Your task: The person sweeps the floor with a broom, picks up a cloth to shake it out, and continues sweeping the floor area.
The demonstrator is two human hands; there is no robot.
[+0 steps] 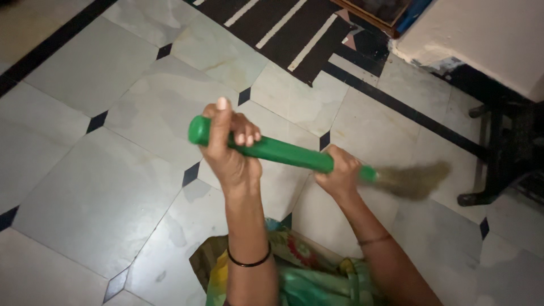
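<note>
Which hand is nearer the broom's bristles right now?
Right. The right hand grips the green broom handle just behind the bristles; the left hand holds the handle's far end.

The broom (294,154) lies crosswise above the tiled floor (102,192), left hand (229,150) at its butt, right hand (339,173) beside the bristles (416,178); a rug (294,28) lies beyond.

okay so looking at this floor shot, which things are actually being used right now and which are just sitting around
In use:
- broom, green handle, bristles blurred at the right end
- left hand, gripping the handle's top end
- right hand, gripping lower, near the bristles
- tiled floor under the broom

Just sitting around:
- striped dark mat, top
- dark furniture legs, right
- wooden frame corner, top
</note>
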